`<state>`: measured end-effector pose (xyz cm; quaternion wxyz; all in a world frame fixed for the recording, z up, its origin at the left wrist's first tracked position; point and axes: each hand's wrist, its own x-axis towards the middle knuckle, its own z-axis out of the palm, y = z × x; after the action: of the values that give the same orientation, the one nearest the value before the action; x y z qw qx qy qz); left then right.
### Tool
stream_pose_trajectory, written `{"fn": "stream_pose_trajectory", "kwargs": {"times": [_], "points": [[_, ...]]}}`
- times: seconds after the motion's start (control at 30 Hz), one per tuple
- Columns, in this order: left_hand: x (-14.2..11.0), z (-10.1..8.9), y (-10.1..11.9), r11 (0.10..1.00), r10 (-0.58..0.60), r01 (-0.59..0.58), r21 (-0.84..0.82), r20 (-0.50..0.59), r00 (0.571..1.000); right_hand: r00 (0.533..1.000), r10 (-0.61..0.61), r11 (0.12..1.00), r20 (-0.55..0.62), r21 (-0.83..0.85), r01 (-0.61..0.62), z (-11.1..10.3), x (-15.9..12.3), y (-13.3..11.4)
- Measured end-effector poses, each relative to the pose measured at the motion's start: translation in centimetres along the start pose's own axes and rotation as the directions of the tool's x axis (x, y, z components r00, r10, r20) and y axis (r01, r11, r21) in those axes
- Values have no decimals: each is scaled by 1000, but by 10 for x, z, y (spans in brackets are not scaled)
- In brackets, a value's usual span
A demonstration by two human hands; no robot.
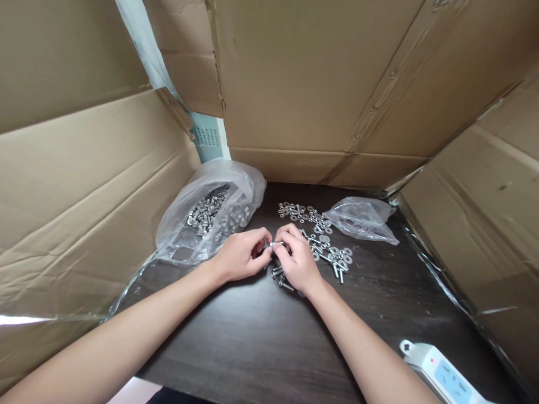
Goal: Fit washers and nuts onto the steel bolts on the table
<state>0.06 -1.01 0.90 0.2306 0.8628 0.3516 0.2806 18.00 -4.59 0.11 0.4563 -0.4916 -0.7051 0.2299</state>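
A small silver bolt (pixel 275 244) lies between the fingertips of my two hands, over the middle of the table. My left hand (pixel 242 255) is closed in a pinch at one end of it, and my right hand (pixel 298 259) pinches the other end. Whether a nut or washer is on the bolt is too small to tell. Several loose bolts (pixel 285 285) lie under and beside my right hand. To its right is a scattered pile of bolts and flat washers (pixel 347 259), with more washers and nuts (pixel 295 212) behind it.
A clear plastic bag (pixel 177 221) full of metal fasteners (pixel 206 212) stands at the left. Another clear bag (pixel 364 216) lies at the back right. Cardboard walls (pixel 303 84) enclose the dark table (pixel 252 342) on several sides. A white power strip (pixel 425 362) is at the front right.
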Motion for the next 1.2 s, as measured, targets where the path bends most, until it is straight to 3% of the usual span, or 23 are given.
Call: {"fn": "stream_pose_trajectory", "kwargs": {"times": [0.47, 1.2], "points": [[-1, -1, -1, 996, 27, -35, 87, 90, 996, 999, -47, 999, 10, 6, 47, 0, -1, -1], [-2, -3, 0, 993, 69, -76, 94, 83, 994, 996, -79, 997, 45, 12, 79, 0, 2, 1]]}}
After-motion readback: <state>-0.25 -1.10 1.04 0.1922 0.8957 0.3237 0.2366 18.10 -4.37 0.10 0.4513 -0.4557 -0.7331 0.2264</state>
